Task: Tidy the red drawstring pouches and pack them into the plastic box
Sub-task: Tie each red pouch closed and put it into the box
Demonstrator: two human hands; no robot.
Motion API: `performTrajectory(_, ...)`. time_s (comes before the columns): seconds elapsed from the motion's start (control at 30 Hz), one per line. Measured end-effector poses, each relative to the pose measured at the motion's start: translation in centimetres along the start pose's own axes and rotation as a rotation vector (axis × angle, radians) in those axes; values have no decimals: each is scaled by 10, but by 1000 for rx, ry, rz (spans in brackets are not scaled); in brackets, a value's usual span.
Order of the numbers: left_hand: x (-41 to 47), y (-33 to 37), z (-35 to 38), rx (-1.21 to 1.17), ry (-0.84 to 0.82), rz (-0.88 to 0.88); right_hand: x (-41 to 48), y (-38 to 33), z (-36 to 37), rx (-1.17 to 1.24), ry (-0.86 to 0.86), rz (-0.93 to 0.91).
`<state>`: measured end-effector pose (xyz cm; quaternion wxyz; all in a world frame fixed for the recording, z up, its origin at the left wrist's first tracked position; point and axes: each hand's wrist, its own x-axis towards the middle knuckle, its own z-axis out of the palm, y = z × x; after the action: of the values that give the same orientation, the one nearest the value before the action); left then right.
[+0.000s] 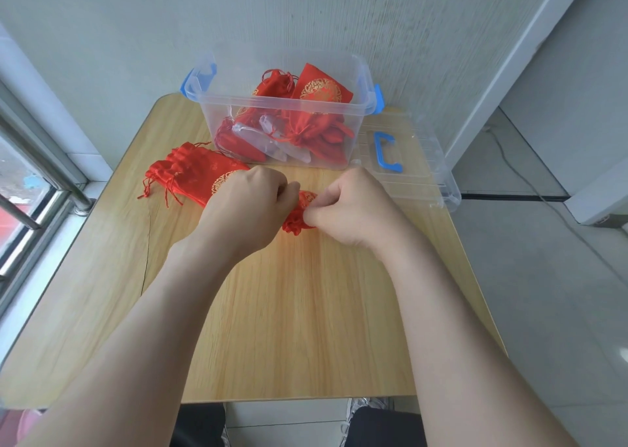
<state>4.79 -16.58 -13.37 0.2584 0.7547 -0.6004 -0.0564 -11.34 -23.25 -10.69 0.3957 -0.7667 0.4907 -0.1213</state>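
Several red pouches [323, 90] already lay inside the plastic box [272, 102] at the far side of the table [272, 310], so the packing seemed partly done. The left hand [251, 202] and right hand [353, 205] pinched one small pouch [300, 217] between them just before the box, apparently tidying it. A pile of loose pouches [190, 171] beside the left hand was not yet packed

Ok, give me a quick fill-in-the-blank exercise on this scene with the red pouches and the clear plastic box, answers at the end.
The left hand and the right hand both pinch one small red drawstring pouch over the pale ____ table.
The latches on the clear plastic box are ____.
The clear flat lid with the blue handle lies to the ____ of the box.
Missing words: wooden; blue; right.
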Motion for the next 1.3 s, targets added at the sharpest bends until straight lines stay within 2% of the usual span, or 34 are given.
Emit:
performTrajectory(0.3, -1, -4, -1, 35, -75, -16, 1, 4, 6, -379, 30, -148)
performTrajectory(0.4, 0, -3, -4, -26, -68, -69, 1, 4, 7, -415, 75, -243)
performTrajectory(0.5, -1, 0, -8, -116, -84, -137, 2, 6, 5, -416, 62, -256)
performTrajectory(0.63, -1, 8, -6, -484, -90, -284, 2, 2, 3, -323, 147, -196)
performTrajectory(0.7, 0, 12, -6, -660, -62, -299, 2, 2, 2, -248, 195, -199)
performTrajectory(0.8, 1, 15, -7, -824, -53, -298, 2, 9, 7, -103, 41, -182)
performTrajectory(0.87, 2, 16, -9, -942, -88, -295, 5, 14, 13, -84, 16, -222)
performTrajectory(1.0, 3, 15, -16, -1165, -47, -316, 18, 14, 21, -134, 227, -350)
performTrajectory(1.07, 4, 12, -18, -1065, 74, -363, 24, 12, 22, -78, 350, -339)
performTrajectory(1.13, 5, 1, -16, -786, 217, -409, 27, 9, 21, -1, 431, -276)
performTrajectory(1.2, 5, -17, -11, -462, 303, -425, 24, 2, 20, 176, 413, -209)
performTrajectory(1.3, 2, -34, -6, -170, 278, -453, 22, -15, 17, 496, 323, -174)
